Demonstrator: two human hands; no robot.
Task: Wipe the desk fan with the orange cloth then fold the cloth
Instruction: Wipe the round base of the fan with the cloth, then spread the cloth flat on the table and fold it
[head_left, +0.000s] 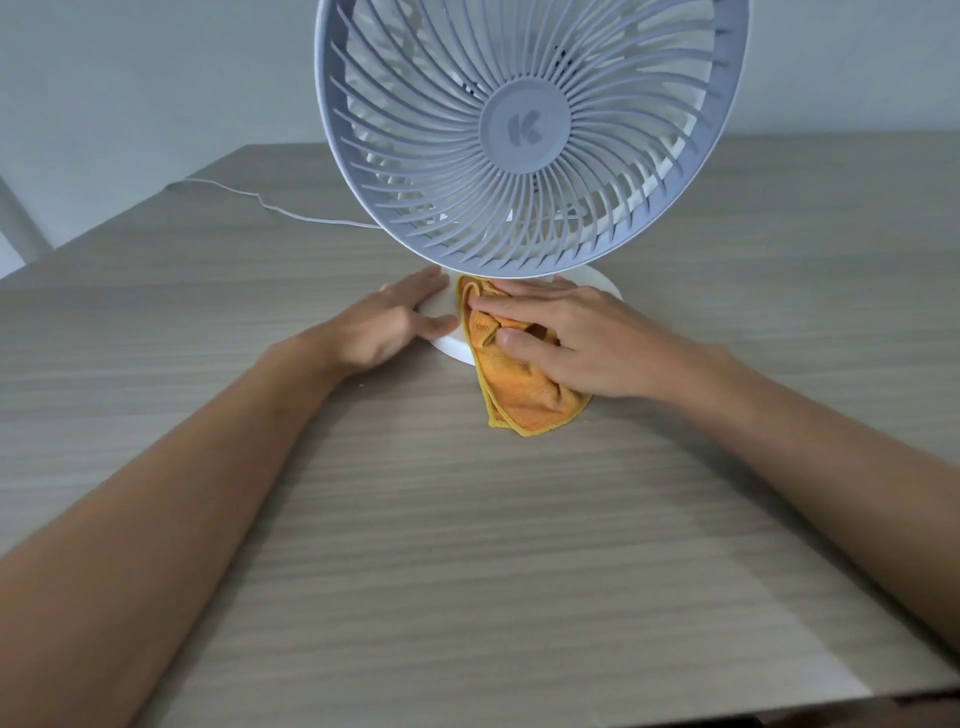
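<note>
A white desk fan (524, 130) with a round grey grille stands on the wooden table, tilted toward me. Its flat round base (447, 347) lies under the grille. My left hand (400, 322) rests on the base's left edge with straight fingers. The orange cloth (519, 395) is bunched over the front of the base and hangs down onto the table. My right hand (561, 338) lies on top of the cloth and presses it onto the base, thumb over a fold. Part of the base is hidden by the cloth and my hands.
The fan's white cord (270, 205) runs across the table (467, 545) to the back left edge. A white chair part (15, 218) shows beyond the left corner. A plain wall stands behind the table.
</note>
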